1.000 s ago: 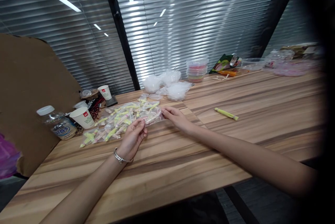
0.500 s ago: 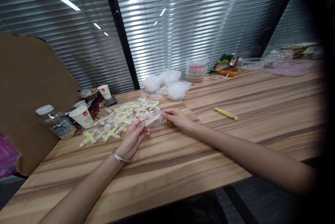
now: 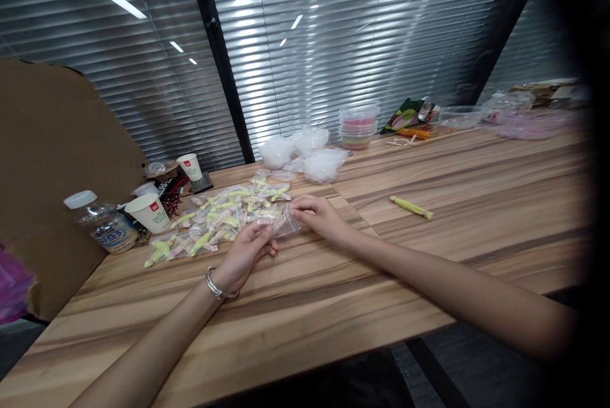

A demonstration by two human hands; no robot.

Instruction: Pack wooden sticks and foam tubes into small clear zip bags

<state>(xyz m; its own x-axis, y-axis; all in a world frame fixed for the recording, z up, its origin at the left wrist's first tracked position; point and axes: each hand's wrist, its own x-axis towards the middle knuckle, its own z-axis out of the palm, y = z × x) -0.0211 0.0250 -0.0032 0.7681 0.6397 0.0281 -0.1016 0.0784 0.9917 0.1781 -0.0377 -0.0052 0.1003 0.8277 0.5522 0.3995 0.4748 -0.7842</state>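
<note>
A small clear zip bag (image 3: 284, 222) is stretched between my two hands, just in front of the pile. My left hand (image 3: 251, 244), with a silver bracelet at the wrist, pinches its near left side. At the bag's right edge, my right hand (image 3: 318, 217) grips it between thumb and fingertips. Something pale seems to lie inside, too unclear to name. Behind and to the left spreads a heap of small clear bags (image 3: 214, 216) with yellow and pinkish pieces in them. A single yellow stick-like piece (image 3: 411, 207) lies by itself on the table, right of my right hand.
Paper cups (image 3: 151, 212) and a clear plastic jar (image 3: 102, 224) stand at the left beside a cardboard panel (image 3: 57, 160). Along the back sit white plastic-wrapped bundles (image 3: 321, 165), stacked tubs (image 3: 358, 125), an orange tool (image 3: 413, 133) and a pinkish clear tray (image 3: 534, 123).
The bag has tilted, its right end now lower and nearer to me. My right hand has shifted slightly left, and the left fingers have moved a little along the bag.
</note>
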